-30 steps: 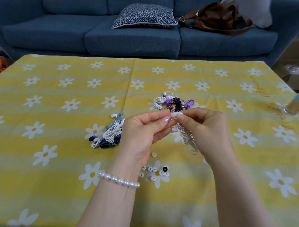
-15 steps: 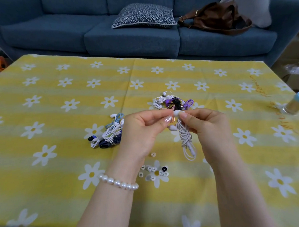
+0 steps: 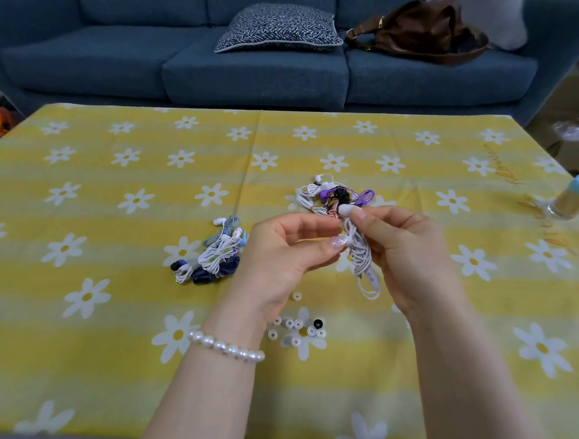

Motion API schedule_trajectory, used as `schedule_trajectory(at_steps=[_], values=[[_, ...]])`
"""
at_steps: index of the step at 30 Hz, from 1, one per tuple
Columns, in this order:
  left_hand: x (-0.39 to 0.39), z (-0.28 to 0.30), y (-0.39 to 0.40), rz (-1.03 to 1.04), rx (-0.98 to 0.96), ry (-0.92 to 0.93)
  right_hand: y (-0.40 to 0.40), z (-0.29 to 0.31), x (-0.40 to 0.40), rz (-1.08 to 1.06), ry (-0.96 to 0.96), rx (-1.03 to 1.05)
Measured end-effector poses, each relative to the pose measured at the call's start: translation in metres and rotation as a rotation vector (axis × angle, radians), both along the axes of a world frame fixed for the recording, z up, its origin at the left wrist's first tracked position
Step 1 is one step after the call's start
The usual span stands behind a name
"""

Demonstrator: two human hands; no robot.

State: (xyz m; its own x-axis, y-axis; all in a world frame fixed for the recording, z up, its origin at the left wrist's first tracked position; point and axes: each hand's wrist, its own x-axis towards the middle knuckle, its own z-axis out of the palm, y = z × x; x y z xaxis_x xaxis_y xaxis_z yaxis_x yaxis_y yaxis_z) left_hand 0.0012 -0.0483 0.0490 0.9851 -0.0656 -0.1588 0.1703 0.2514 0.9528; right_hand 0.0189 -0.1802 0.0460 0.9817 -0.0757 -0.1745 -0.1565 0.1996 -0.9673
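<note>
Pearl bracelet (image 3: 227, 349) on the near wrist, a person works over a yellow daisy-print surface (image 3: 120, 326). Loose silicone ear tips (image 3: 298, 328) lie scattered just below the hands. The right hand (image 3: 405, 247) has its grip closed around a coiled white earphone bundle (image 3: 361, 252), held above the surface at centre. Its thumb and forefinger pinch one bud that wears a white tip. The left hand (image 3: 283, 252) sits beside it, thumb close to a second bud; whether its grip holds anything cannot be told. One bud looks fitted, the other apparently not yet. To the left lies a heap of wound earphones (image 3: 213, 256). Just beyond the hands, a tangled heap (image 3: 333, 194) in white, purple and black seems to await its turn. A blue-capped bottle (image 3: 572, 197) sits at the right edge, and a blue sofa (image 3: 255, 71) stands behind.
</note>
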Motion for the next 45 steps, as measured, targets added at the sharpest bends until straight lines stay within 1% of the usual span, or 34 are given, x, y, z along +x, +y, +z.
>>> schedule_trajectory(at_steps=[4,9,15,20,23,26,30,31,32,33,34,36,37,39,41,45], values=[[0.000,-0.002,0.001,0.031,0.005,-0.006,0.000,0.000,0.000,0.023,0.031,-0.021],[0.002,-0.002,0.002,0.079,-0.086,0.019,0.003,0.000,-0.002,0.019,0.045,-0.030],[0.004,-0.002,0.005,0.139,-0.096,0.044,0.004,0.006,-0.007,0.142,-0.170,-0.246],[0.003,-0.001,0.006,0.133,-0.081,0.053,0.009,0.001,-0.006,0.128,-0.346,-0.509],[0.003,-0.001,0.008,0.156,-0.041,0.071,0.011,-0.004,-0.004,0.107,-0.414,-0.609],[0.003,-0.001,0.009,0.139,0.011,0.074,0.011,-0.006,-0.003,0.098,-0.417,-0.625],[0.004,0.002,0.013,0.117,0.038,0.091,0.010,-0.002,-0.005,0.117,-0.405,-0.545],[0.005,0.002,0.016,0.130,0.076,0.085,0.009,-0.001,-0.005,0.106,-0.397,-0.509],[0.006,0.000,0.021,0.149,0.176,0.068,0.008,0.000,-0.004,0.091,-0.391,-0.466],[0.007,-0.004,0.027,0.158,0.345,0.045,0.007,0.001,-0.004,0.072,-0.386,-0.420],[0.008,-0.009,0.033,0.142,0.574,0.034,0.005,0.001,-0.003,0.054,-0.383,-0.372],[0.007,-0.019,0.041,0.000,1.048,0.085,0.001,0.001,-0.001,0.027,-0.375,-0.289],[0.007,-0.024,0.042,-0.094,1.189,0.119,0.000,0.001,-0.001,0.018,-0.366,-0.264],[0.007,-0.033,0.042,-0.244,1.306,0.163,-0.002,0.002,-0.001,0.014,-0.358,-0.233],[0.009,-0.039,0.039,-0.326,1.373,0.182,-0.003,0.004,-0.002,0.022,-0.367,-0.210],[0.013,-0.046,0.032,-0.415,1.410,0.193,-0.004,0.006,-0.003,0.006,-0.353,-0.199]])
